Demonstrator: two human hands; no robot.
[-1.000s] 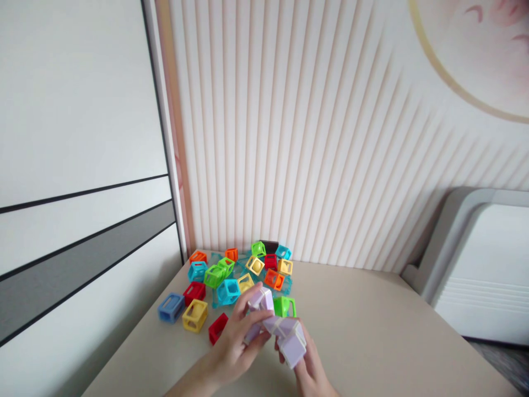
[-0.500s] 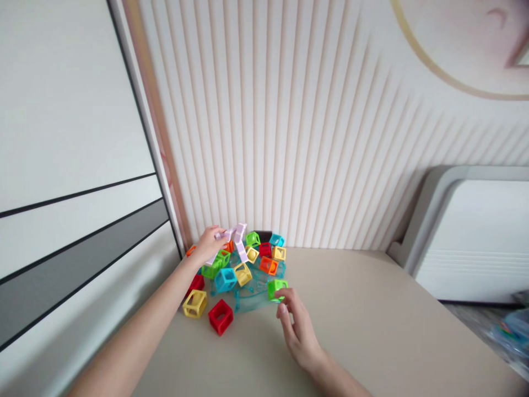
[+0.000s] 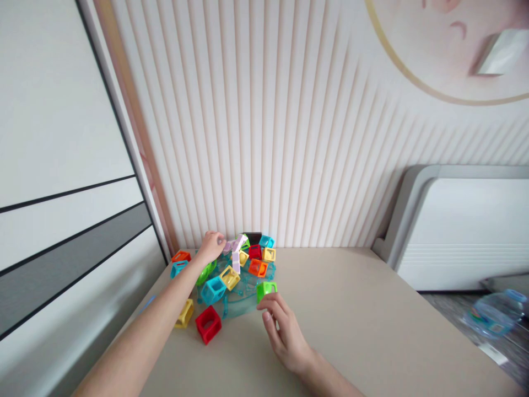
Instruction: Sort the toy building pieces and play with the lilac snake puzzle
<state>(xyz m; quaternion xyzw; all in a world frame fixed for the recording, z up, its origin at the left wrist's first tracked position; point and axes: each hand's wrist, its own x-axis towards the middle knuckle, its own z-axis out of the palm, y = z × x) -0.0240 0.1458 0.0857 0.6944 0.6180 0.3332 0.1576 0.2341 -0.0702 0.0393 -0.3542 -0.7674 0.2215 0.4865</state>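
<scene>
At the back of the table, my left hand (image 3: 212,246) pinches a jointed pale purple piece (image 3: 236,259) by its left end, over a heap of hollow toy cubes. My right hand (image 3: 285,333) is half curled, thumb and index finger apart, with nothing in it. Its fingertips are at the near side of a green cube (image 3: 265,289); whether they touch is unclear. Around the hands lie a blue cube (image 3: 213,290), a yellow cube (image 3: 230,278), an orange cube (image 3: 258,268) and a red cube (image 3: 209,324). Beneath several cubes spreads a clear teal plastic piece (image 3: 239,306).
The table (image 3: 330,309) meets a ribbed wall (image 3: 264,138) behind and a white cabinet (image 3: 61,259) on the left. A black object (image 3: 253,238) stands by the wall. A white headboard-like panel (image 3: 467,231) and a plastic bottle (image 3: 496,314) are at the right.
The view has turned slightly right. My left hand and the purple piece have shifted a little right and lower among the cubes. My right hand stays beside the green cube.
</scene>
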